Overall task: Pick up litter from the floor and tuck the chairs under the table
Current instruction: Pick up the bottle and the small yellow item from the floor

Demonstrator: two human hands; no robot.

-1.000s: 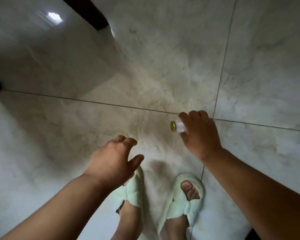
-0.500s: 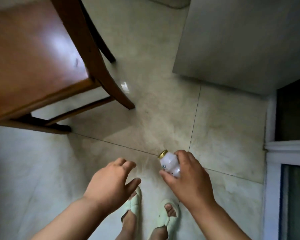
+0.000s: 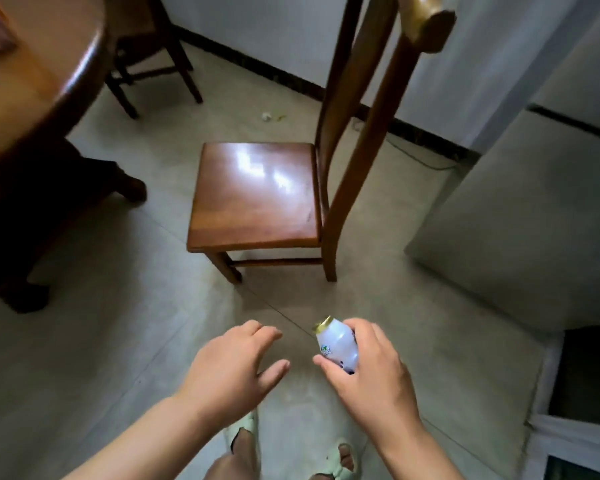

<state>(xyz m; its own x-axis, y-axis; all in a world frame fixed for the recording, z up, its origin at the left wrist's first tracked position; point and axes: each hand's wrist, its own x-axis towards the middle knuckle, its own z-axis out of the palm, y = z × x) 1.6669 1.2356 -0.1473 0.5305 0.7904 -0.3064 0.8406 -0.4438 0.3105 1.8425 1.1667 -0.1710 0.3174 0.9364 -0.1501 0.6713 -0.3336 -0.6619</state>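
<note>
Both forearms are bare, with no sleeves, watch or rings on the left hand (image 3: 234,367) or right hand (image 3: 374,372). The feet wear pale green, soft, open-toed slippers (image 3: 244,432).

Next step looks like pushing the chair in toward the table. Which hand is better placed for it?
Probably the left hand: it is open and empty, while the right hand is wrapped around the small white bottle. The chair stands pulled out ahead.
</note>
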